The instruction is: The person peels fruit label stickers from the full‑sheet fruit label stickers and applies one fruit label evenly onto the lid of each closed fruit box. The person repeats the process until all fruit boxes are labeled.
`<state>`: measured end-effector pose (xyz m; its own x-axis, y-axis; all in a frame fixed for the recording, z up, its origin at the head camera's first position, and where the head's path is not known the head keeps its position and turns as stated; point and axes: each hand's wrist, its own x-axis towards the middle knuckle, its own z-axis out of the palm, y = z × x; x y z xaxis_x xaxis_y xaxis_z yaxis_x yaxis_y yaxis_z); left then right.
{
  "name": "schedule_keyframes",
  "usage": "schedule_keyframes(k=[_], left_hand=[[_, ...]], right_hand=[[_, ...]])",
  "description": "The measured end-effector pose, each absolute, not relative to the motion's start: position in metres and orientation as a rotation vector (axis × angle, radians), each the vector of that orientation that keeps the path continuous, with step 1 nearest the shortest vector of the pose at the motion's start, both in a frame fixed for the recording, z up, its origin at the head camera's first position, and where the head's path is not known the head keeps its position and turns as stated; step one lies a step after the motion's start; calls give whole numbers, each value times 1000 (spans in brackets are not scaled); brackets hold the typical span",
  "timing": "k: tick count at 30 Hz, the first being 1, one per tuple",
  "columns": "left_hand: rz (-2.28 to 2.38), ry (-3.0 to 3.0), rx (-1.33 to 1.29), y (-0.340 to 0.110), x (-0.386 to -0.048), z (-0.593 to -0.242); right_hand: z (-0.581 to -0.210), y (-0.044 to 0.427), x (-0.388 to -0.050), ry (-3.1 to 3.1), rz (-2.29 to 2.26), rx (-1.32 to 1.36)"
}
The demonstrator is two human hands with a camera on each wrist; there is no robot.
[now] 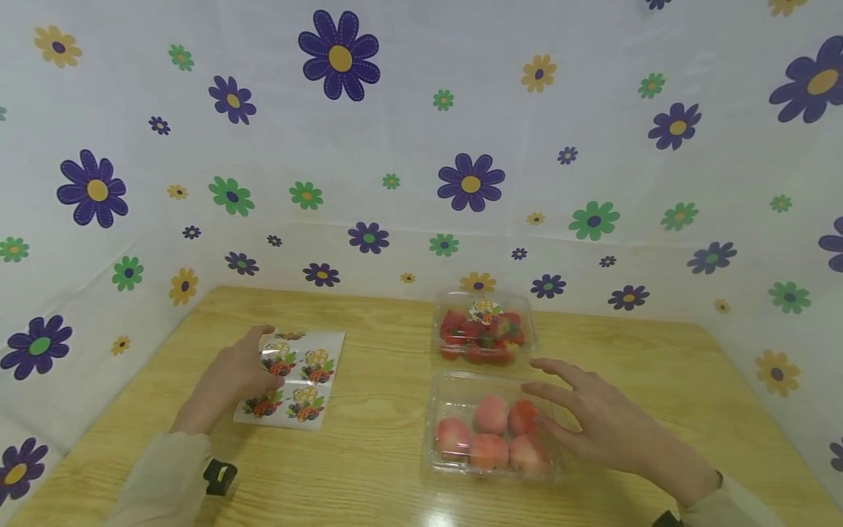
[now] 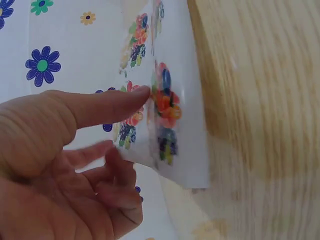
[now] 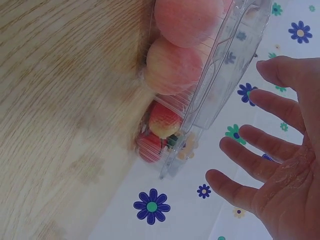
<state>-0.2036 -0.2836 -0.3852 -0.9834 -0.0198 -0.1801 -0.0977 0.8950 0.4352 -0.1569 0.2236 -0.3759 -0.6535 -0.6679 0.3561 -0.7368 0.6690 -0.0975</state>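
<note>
A white sheet of fruit stickers [image 1: 304,395] lies at the left of the table. My left hand [image 1: 230,377] grips its left edge; in the left wrist view the thumb of that hand [image 2: 75,150] lies over the sheet [image 2: 192,125], with curled fingers partly behind it. Round pink and red fruits fill part of a lidded clear box [image 1: 454,391]. Over its right side hovers my right hand [image 1: 609,424], fingers spread, holding nothing. The right wrist view shows this hand [image 3: 280,145] beside the box [image 3: 220,65], with a gap between them.
Behind the fruit box stands a second clear box [image 1: 443,304] of strawberries, with a round fruit sticker [image 1: 486,312] on its lid. The wooden table [image 1: 369,439] is bordered at the back and sides by a white flowered cloth [image 1: 395,132].
</note>
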Motion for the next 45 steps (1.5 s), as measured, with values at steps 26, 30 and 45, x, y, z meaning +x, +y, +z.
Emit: schedule_keyframes(k=[26,30,45], left_hand=[[880,3037,-16,-272,-200,-392],[893,3040,-9,-270,-199,-391],[985,3056,142,-257,-189,-383]], right_hand=[[-384,227,-154,-2559,322,1099],[-384,227,-154,-2570,326,1100],[-380,226,-154,-2580,345,1097]])
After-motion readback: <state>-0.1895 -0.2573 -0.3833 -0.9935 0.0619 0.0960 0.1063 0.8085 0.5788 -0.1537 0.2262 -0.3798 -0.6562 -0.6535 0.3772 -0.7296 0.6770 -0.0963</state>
